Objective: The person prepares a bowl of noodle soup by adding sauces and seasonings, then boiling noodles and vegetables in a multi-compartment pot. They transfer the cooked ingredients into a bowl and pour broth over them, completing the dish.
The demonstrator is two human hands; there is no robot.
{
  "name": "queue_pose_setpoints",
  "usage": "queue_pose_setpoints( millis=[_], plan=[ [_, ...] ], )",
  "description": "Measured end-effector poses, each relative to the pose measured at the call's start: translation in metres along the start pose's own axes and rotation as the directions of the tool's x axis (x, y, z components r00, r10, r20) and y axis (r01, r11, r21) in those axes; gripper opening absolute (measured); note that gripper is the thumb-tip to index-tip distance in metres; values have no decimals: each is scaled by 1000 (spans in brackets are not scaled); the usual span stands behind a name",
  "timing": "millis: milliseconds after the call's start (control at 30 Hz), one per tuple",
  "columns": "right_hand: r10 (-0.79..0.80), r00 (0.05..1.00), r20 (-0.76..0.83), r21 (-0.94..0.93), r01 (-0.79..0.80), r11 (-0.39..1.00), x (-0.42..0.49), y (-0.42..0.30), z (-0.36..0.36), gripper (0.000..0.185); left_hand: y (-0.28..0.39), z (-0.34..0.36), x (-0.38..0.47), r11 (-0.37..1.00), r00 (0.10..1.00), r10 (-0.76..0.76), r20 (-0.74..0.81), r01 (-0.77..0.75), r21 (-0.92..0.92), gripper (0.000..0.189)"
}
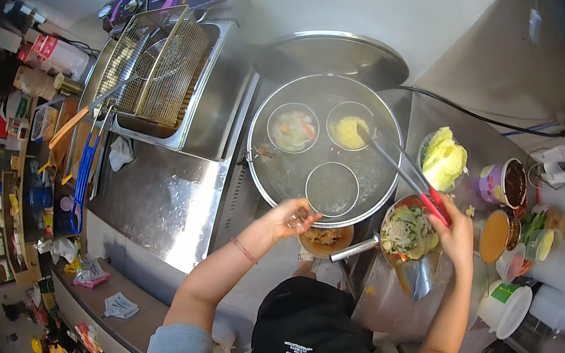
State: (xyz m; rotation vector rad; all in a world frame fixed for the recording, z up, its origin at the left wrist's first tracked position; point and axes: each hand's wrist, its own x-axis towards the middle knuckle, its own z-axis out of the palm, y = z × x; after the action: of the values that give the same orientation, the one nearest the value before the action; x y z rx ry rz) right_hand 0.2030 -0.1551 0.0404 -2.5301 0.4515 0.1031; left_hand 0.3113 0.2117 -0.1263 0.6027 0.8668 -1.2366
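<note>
In my right hand (454, 231) are steel tongs (396, 167) with red grips, their arms apart. One tip touches the yellow instant noodles (350, 133) in the back right strainer basket of a large round steel pot (285, 193). My left hand (290, 218) is at the pot's front rim, fingers curled around a small clear object (298, 220), partly hidden. Beside it, the front strainer basket (331, 189) shows only cloudy water. Pale pieces and greens (293, 128) lie in the back left basket. Below the tongs sits a saucepan (409, 233) of vegetables and thin noodles.
Left stands a deep fryer (181, 131) with a wire basket (160, 69) and a skimmer (93, 109). Lettuce (443, 157), a tub of dark sauce (514, 183) and a white lidded bucket (504, 310) line the right counter. A bowl (328, 239) sits below the pot's front rim.
</note>
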Motion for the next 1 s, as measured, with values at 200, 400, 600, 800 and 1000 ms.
queue_pose_setpoints(
  millis=[200, 400, 600, 800, 1000],
  plan=[
    [-98, 993, 64, -206, 109, 973, -69, -39, -53, 42, -39, 50, -77, 991, 978, 31, 207, -57, 121, 10],
    [-279, 948, 153, -523, 317, 791, -73, -72, -42, 40, -82, 74, -120, 913, 939, 298, 169, -332, 238, 31],
    [-320, 935, 155, -585, 348, 732, -70, -74, -23, 41, -97, 75, -130, 891, 913, 319, 254, -380, 247, 61],
    [-207, 968, 142, -512, 251, 822, -83, -72, -34, 40, -91, 67, -112, 896, 922, 358, 145, -383, 226, 36],
    [-49, 996, 74, -219, 64, 974, -105, -52, -53, 46, -73, 54, -96, 964, 975, 221, 34, -224, 141, 11]
  ],
)
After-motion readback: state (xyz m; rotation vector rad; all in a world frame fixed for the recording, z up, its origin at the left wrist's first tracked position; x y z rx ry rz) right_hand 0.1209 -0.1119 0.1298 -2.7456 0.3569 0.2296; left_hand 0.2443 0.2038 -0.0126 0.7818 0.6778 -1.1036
